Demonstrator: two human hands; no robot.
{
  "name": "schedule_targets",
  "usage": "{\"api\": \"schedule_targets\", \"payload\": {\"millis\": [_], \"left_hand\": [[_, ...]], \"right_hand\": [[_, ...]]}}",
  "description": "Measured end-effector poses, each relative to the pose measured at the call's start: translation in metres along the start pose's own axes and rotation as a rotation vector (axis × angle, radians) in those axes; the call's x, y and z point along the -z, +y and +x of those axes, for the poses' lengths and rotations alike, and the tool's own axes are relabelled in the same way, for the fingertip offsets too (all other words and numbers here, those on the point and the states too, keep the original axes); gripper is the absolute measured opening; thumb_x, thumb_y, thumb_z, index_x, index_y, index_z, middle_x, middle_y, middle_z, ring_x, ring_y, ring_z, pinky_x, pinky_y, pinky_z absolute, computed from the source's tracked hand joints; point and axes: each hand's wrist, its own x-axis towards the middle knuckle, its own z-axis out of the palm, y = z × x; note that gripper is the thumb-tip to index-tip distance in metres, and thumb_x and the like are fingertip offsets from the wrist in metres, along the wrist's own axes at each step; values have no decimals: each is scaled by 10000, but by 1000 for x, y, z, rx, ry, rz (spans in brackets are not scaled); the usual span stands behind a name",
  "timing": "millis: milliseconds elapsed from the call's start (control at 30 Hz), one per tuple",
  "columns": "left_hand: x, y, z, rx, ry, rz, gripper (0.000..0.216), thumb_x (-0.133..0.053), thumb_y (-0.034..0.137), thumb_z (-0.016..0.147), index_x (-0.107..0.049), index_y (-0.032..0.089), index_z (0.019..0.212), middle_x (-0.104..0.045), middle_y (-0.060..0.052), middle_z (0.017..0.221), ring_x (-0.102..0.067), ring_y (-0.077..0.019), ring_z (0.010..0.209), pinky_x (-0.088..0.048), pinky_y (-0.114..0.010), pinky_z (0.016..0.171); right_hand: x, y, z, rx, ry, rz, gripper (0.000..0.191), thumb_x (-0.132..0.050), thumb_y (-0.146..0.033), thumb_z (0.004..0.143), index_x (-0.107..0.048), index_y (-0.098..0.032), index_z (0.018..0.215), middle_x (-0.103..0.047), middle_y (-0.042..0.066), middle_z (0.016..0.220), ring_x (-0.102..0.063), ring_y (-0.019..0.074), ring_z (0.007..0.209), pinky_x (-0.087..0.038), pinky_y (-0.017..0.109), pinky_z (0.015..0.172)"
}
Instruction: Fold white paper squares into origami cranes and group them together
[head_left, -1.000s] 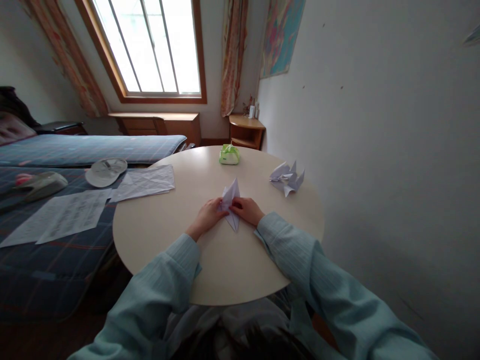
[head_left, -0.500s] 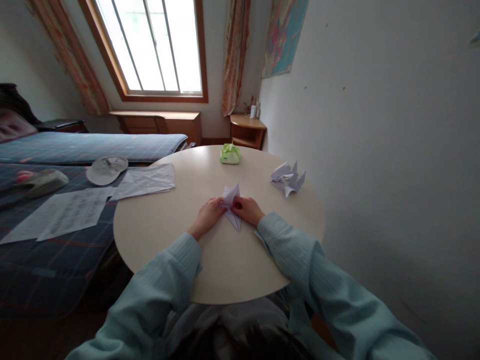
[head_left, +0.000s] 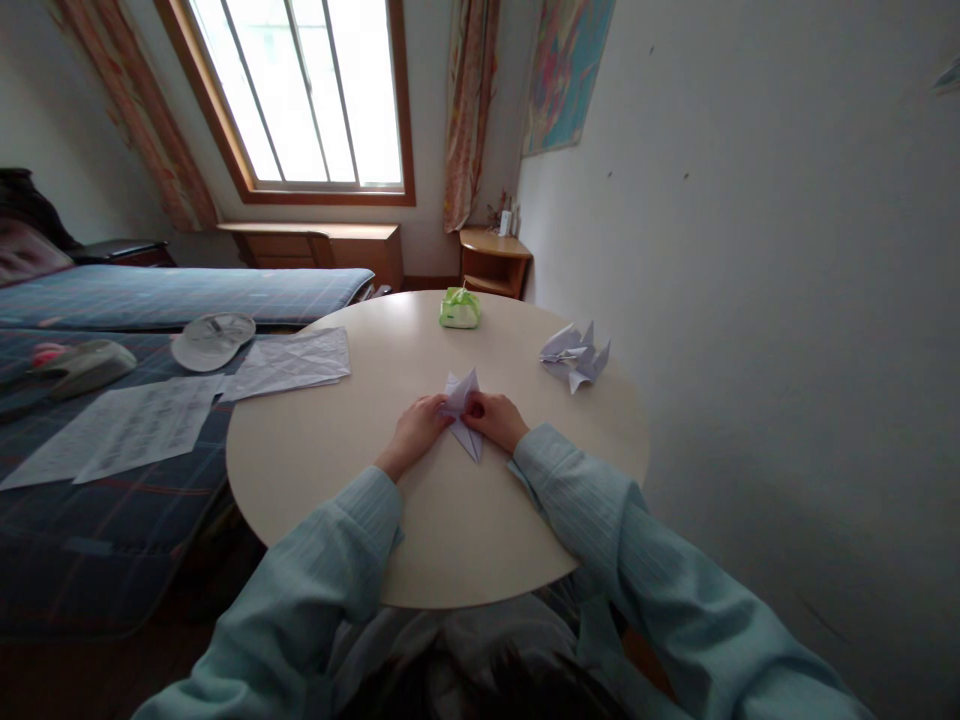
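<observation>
A piece of folded white paper (head_left: 469, 440), with pointed ends at top and bottom, is between my hands over the middle of the round table (head_left: 315, 500). My left hand (head_left: 417, 430) pinches its left edge, fingers closed. On the opposite side my right hand (head_left: 495, 420) grips the paper, thumb and fingertips pressed together near its centre. The fingertips partly cover the folds. Farther right on the table lies a group of folded paper pieces (head_left: 576, 356) with several sharp points.
A green tissue pack (head_left: 460, 308) stands at the table's far edge. White sheets (head_left: 292, 362) overlap the left edge and reach the bed (head_left: 97, 540), where printed sheets (head_left: 150, 425) and a pale cap (head_left: 214, 340) lie. A wall (head_left: 765, 350) rises on the right.
</observation>
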Motion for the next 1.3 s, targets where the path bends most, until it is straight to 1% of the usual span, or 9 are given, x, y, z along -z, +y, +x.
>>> {"api": "schedule_targets", "payload": {"millis": [100, 200, 333, 433, 567, 667, 867, 1133, 1300], "left_hand": [[0, 1, 0, -9, 2, -1, 246, -528, 237, 740, -575, 207, 980, -613, -47, 1003, -535, -174, 946, -402, -276, 823], [0, 0, 0, -9, 0, 10, 231, -524, 232, 742, -579, 204, 965, -617, -45, 991, -540, -171, 933, -404, -272, 814], [-2, -2, 1, -30, 1, 10, 232, -526, 224, 737, -578, 195, 962, -618, -46, 988, -546, -169, 918, -406, -265, 802], [-3, -3, 1, -35, 6, 19, 235, -523, 228, 739, -575, 191, 966, -617, -51, 983, -547, -172, 916, -406, -266, 795], [-4, -3, 1, -18, 1, 30, 221, -518, 228, 743, -578, 187, 952, -620, -51, 966, -548, -175, 910, -407, -267, 790], [-3, -3, 2, -27, 2, 19, 232, -518, 225, 743, -576, 189, 965, -620, -50, 977, -549, -176, 914, -409, -270, 795], [-2, -2, 1, -22, 0, -9, 257, -534, 228, 734, -580, 213, 986, -617, -40, 1013, -539, -177, 956, -400, -274, 833], [-5, -5, 2, -14, -24, -29, 301, -549, 266, 723, -578, 234, 1021, -598, -32, 1050, -516, -175, 1004, -379, -284, 884], [-6, -5, 1, -9, -6, -25, 297, -548, 283, 726, -584, 233, 1016, -597, -40, 1039, -529, -171, 981, -387, -274, 869]], "right_hand": [[0, 1, -1, -1, 24, 12, 135, -567, -311, 710, -569, -177, 728, -618, 22, 706, -530, 116, 625, -313, 208, 548], [0, 1, -2, 27, 87, 46, 127, -551, -297, 721, -564, -171, 718, -604, 18, 700, -516, 112, 627, -317, 208, 554], [-2, 2, -1, 19, 208, 107, 91, -509, -234, 730, -560, -159, 720, -579, 17, 683, -495, 110, 627, -336, 209, 581], [-4, 3, 0, 35, 246, 152, 84, -494, -177, 714, -571, -150, 735, -566, 19, 693, -490, 108, 641, -356, 211, 621], [-2, 2, -1, 150, 212, 218, 160, -491, -120, 681, -579, -149, 812, -552, 12, 716, -488, 103, 661, -372, 204, 656], [-2, 1, -2, 175, 165, 239, 184, -531, -152, 676, -562, -147, 857, -547, 6, 710, -477, 103, 645, -374, 203, 631], [-7, 5, 0, 135, 129, 190, 66, -529, -192, 727, -568, -153, 763, -568, 15, 722, -487, 100, 649, -356, 200, 612], [-4, 1, -2, 26, 119, -10, 116, -519, -269, 743, -582, -174, 763, -612, 32, 764, -527, 124, 679, -318, 215, 577], [-5, 1, 0, -2, 88, -48, 121, -503, -280, 748, -573, -182, 758, -621, 30, 754, -535, 131, 661, -296, 222, 543]]}}
